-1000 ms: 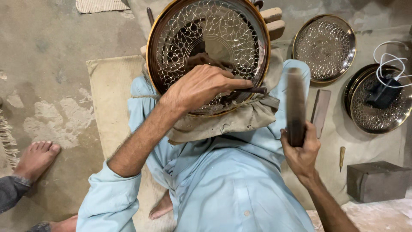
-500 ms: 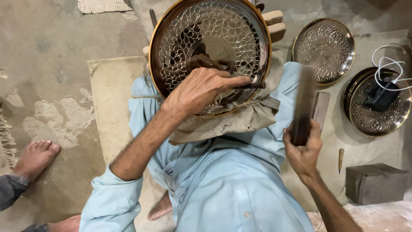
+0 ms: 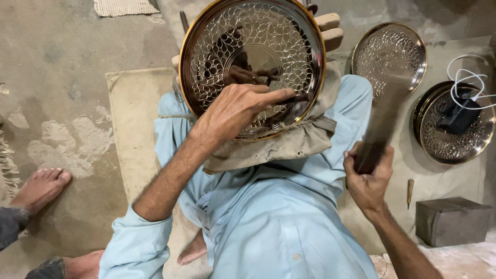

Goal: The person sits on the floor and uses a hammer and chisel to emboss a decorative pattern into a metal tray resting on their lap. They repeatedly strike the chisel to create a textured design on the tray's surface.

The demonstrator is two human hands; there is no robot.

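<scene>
Big engraved brass tray (image 3: 253,51) propped tilted on lap over cloth (image 3: 289,144). Left hand (image 3: 235,111) rests on tray face, fingers pinched on a small dark tool, mostly hidden. Right hand (image 3: 368,181) clenched around dark blurred mallet (image 3: 380,129), right of tray, apart from it.

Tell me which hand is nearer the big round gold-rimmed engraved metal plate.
Left. The left hand rests on the plate; the right hand grips a dark mallet off to its right.
</scene>
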